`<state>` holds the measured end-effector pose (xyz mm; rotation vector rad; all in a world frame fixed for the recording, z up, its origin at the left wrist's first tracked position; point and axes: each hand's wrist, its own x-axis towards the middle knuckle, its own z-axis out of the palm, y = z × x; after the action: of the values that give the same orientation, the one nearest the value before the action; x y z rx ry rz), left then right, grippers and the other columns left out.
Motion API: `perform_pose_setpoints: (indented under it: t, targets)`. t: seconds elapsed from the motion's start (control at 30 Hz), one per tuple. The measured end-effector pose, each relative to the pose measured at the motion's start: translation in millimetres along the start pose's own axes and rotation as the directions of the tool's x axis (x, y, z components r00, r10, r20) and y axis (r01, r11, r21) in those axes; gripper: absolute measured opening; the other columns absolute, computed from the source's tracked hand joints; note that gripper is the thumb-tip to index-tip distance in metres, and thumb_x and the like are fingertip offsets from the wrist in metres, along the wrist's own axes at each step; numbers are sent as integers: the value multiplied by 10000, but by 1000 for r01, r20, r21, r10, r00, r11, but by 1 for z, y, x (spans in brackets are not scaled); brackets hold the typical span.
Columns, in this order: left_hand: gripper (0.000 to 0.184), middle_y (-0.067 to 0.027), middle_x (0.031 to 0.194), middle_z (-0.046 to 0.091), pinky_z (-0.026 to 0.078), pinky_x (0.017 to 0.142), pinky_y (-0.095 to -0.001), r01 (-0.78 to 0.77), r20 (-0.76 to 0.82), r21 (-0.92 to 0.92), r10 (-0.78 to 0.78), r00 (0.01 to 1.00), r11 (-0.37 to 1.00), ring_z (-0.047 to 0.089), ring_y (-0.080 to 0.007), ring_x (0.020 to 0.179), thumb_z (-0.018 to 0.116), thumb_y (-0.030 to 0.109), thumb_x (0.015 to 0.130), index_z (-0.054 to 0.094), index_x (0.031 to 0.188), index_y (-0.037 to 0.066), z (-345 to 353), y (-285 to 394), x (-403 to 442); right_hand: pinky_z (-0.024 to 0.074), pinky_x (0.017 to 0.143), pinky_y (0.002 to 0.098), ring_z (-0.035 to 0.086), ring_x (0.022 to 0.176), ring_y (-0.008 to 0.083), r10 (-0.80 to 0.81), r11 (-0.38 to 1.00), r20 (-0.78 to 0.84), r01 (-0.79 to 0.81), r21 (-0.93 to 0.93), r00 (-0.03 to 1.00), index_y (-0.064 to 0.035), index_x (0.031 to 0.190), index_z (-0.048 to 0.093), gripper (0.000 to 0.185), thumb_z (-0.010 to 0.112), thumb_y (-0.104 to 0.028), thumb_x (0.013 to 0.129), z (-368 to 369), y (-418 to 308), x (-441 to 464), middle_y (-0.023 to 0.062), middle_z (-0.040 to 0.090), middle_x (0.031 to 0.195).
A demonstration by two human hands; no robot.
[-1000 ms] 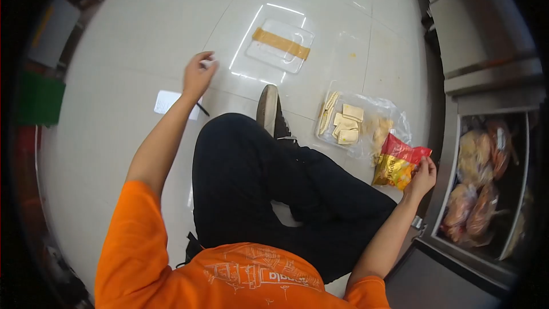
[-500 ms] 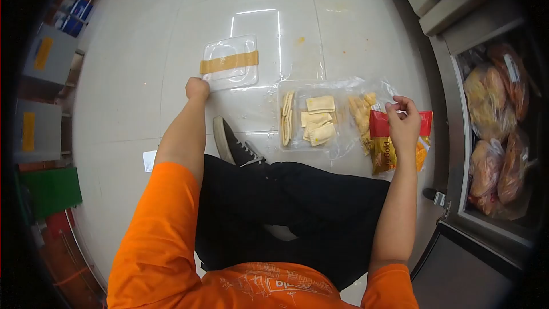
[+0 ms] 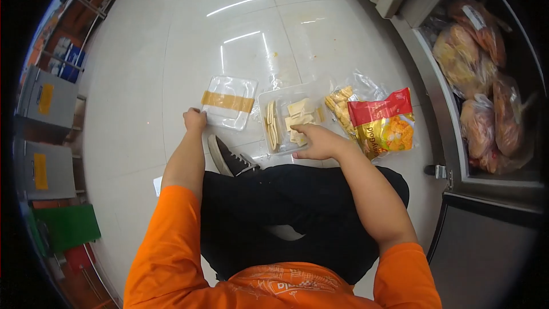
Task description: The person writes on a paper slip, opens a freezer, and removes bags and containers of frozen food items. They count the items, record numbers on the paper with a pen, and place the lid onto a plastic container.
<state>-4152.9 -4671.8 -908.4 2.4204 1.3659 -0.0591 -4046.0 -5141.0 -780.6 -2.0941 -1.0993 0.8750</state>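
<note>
My left hand (image 3: pixel 195 119) is closed on the near left corner of a clear plastic lid (image 3: pixel 239 117) with a brown tape strip across it. To the right, a clear plastic container (image 3: pixel 264 98) holds flat, pale yellow food pieces (image 3: pixel 297 111), some standing on edge at its left side. My right hand (image 3: pixel 318 142) is at the container's near right corner, thumb over the pieces and fingers apart from it near the front wall. Whether it touches the container is hard to tell. Beside it lies a red and gold food packet (image 3: pixel 384 123).
A clear bag of yellow pieces (image 3: pixel 341 109) lies left of the packet. At right, an open freezer (image 3: pixel 457 174) holds bagged meat (image 3: pixel 477 111). My shoe (image 3: pixel 229 160) is near the lid. Grey bins (image 3: pixel 50 106) and a green bin (image 3: pixel 68 229) stand at left.
My right hand has moved left from above the red and gold packet to the container. My left hand stays at the lid's corner. The view has shifted and turned.
</note>
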Motion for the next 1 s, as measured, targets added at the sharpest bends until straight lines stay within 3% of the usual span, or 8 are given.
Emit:
perform_pose_setpoints:
  t: [0.1,0.2,0.33,0.5,0.6,0.67,0.83,1.0]
  targets:
    - [469,-240,1335,533,485,1044,-454,19,50,-17,-18,999,1000,579,-381,1217,718,258,839,644,1252,50,1,-3,9,449,1071,448,567,1244,394,-29,993,-84,19,-116,996,-72,1338,592,659,825,-225,741,-14,3,-9,250,571,1330]
    - [473,-215,1300,573,483,1037,-455,45,-254,-35,-52,966,998,558,-363,1242,738,293,828,662,1224,46,-14,29,-25,476,1012,456,576,1213,387,140,927,-47,-148,-346,989,-97,1205,651,480,800,-164,753,-13,-3,-13,230,580,1280]
    - [504,-172,1339,568,439,1082,-468,-688,-521,-216,514,681,693,533,-352,1265,751,174,823,608,1292,61,-24,95,-13,502,917,458,565,1181,380,172,963,-79,-185,-194,982,-72,1071,655,335,785,-95,764,-4,36,15,181,565,1232]
    - [747,-195,1552,428,352,1160,-454,-822,10,-487,943,331,294,474,-381,1357,696,396,923,403,1530,74,-3,230,-146,485,985,458,542,1229,407,110,976,-662,-207,-70,741,-82,1147,615,417,797,-120,774,-9,30,20,187,535,1299]
    - [734,-205,1472,524,369,1139,-432,-623,340,-637,891,301,454,548,-349,1290,618,423,979,360,1551,43,-13,249,-183,441,1081,467,480,1341,393,73,997,-842,-70,42,535,-114,1330,546,600,786,-134,779,1,36,28,218,488,1423]
    - [659,-206,1388,602,355,1150,-428,-647,467,-583,854,229,492,555,-305,1288,590,351,1010,385,1531,5,-26,247,-180,413,1123,458,402,1417,383,34,998,-648,-55,-12,760,-109,1441,464,702,761,-131,806,0,38,24,213,422,1511]
    - [416,-182,1246,684,452,1065,-392,-473,506,-593,759,411,652,608,-280,1212,562,243,1026,602,1332,-37,-44,193,-133,270,1215,510,242,1524,364,-29,870,-48,2,-494,998,-69,1561,348,742,648,-208,897,16,36,31,171,276,1644]
    - [648,-228,1175,696,509,994,-380,-235,-22,-489,258,966,840,676,-299,1091,783,405,823,637,1267,-44,-34,98,-63,116,1249,571,165,1550,384,166,917,111,-112,-382,980,-86,1572,355,726,488,-434,949,19,16,26,174,210,1674]
